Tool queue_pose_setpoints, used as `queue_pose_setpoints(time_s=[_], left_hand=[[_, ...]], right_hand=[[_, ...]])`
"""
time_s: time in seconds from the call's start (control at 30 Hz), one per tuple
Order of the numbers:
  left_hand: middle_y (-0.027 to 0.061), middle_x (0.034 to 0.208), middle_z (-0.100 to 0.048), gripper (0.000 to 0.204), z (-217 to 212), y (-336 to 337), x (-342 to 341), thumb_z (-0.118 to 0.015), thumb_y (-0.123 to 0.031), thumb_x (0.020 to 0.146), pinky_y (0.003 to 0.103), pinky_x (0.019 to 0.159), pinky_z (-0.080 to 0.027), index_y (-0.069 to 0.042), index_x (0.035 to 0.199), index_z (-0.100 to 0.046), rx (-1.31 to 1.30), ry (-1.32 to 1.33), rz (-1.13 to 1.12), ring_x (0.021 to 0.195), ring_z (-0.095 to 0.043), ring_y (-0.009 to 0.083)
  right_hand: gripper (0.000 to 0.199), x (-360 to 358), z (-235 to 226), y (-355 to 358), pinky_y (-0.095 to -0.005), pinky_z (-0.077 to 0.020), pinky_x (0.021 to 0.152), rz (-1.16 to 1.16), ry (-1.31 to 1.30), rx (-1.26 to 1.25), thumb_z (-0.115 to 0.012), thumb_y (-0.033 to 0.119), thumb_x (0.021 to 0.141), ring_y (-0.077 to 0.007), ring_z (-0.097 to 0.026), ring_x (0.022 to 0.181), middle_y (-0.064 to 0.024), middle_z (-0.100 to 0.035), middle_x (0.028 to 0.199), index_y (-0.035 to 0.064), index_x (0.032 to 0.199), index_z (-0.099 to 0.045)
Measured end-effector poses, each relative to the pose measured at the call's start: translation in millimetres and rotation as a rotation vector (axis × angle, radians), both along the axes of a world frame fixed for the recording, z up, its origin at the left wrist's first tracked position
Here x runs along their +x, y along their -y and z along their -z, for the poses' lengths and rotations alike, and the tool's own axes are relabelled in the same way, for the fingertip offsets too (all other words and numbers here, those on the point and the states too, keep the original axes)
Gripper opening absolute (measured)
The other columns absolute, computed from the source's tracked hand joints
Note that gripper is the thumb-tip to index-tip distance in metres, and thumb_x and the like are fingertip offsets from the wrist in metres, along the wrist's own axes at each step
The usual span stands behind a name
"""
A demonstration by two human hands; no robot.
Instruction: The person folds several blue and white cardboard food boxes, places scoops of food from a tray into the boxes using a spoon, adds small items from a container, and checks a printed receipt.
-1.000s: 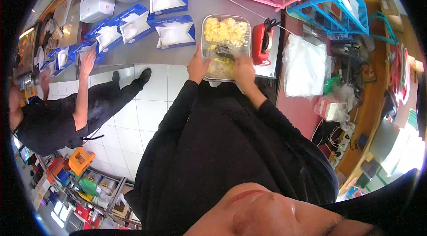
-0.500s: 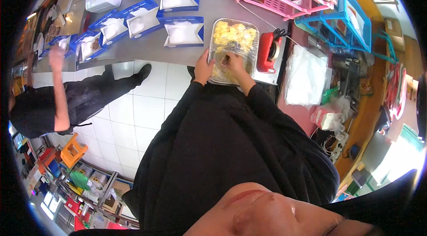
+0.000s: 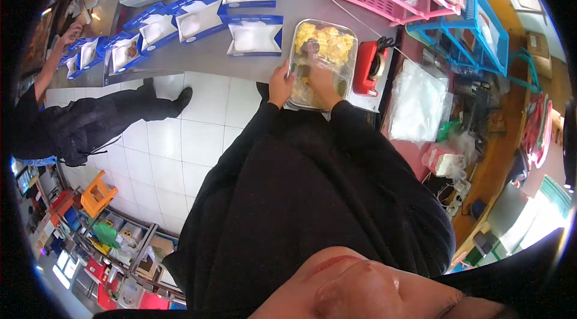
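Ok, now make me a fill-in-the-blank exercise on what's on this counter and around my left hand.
1. The food in the tray is ____.
2. My left hand is on the tray's ____ side.
3. The tape dispenser beside the tray has a ____ body.
4. The box nearest the tray is white inside and ____ outside.

Missing words: yellow; left; red; blue.

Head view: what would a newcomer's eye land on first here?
Probably the clear tray of bright yellow food at the counter's near edge, with the left hand against its left side and the right hand over it. Next, the blue boxes with white insides, spread to its left. Then the pink rack at upper right.
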State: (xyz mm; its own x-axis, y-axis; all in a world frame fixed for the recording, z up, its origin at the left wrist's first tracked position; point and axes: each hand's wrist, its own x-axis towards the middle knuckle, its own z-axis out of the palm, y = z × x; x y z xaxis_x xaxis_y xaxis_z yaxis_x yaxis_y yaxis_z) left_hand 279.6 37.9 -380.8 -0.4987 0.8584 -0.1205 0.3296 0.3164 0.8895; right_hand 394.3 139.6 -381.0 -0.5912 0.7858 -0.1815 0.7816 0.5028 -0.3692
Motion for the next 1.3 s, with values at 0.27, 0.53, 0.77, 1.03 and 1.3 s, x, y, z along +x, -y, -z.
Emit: queue_pose_setpoints(time_s=[0.27,0.53,0.77,1.03,1.3], left_hand=[[0.0191,0.089,-0.057,0.045,9,-5,1,-0.058,-0.012,0.082,0.038,0.072,-0.044,-0.002,0.125,-0.048,0.106,-0.106,-0.031,0.080,-0.056,0.0336],[0.0181,0.079,-0.058,0.035,19,-6,-3,-0.050,-0.020,0.090,0.038,0.068,-0.044,-0.005,0.121,-0.052,0.169,-0.039,-0.018,0.075,-0.057,0.0327],[0.0183,0.084,-0.060,0.038,20,-1,-10,-0.052,-0.021,0.089,0.039,0.070,-0.045,-0.005,0.123,-0.050,0.113,-0.013,0.014,0.077,-0.058,0.0331],[0.0206,0.096,-0.059,0.067,5,65,28,-0.067,-0.025,0.078,0.037,0.082,-0.044,-0.009,0.135,-0.037,0.038,0.012,-0.004,0.093,-0.057,0.0344],[0.0112,0.102,-0.051,0.081,-3,82,33,-0.071,-0.026,0.074,0.032,0.076,-0.044,-0.017,0.141,-0.026,0.009,0.046,0.022,0.089,-0.054,0.0281]], right_hand=[[0.070,35,-21,15,-0.0461,-0.0480,0.063,-0.240,0.182,-0.032,-0.048,0.012,0.084,-0.0376,-0.062,0.076,-0.0246,-0.061,0.081,0.0196,0.143,-0.012],[0.036,52,-16,15,-0.0420,-0.0452,0.063,-0.121,-0.258,-0.687,-0.043,0.030,0.093,-0.0338,-0.057,0.071,-0.0223,-0.059,0.078,0.0058,0.119,-0.049],[0.034,52,-19,-22,-0.0339,-0.0429,0.059,-0.009,-0.111,-1.126,-0.047,0.034,0.092,-0.0206,-0.053,0.068,-0.0092,-0.056,0.076,0.0037,0.105,-0.054],[0.042,40,-24,-12,-0.0464,-0.0481,0.071,-0.150,0.084,-0.045,-0.043,0.021,0.089,-0.0387,-0.061,0.084,-0.0200,-0.062,0.093,0.0091,0.129,-0.036],[0.049,68,-27,33,-0.0462,-0.0488,0.062,-0.586,-0.023,0.062,-0.048,0.021,0.086,-0.0355,-0.062,0.073,-0.0194,-0.063,0.087,0.0117,0.133,-0.037]])
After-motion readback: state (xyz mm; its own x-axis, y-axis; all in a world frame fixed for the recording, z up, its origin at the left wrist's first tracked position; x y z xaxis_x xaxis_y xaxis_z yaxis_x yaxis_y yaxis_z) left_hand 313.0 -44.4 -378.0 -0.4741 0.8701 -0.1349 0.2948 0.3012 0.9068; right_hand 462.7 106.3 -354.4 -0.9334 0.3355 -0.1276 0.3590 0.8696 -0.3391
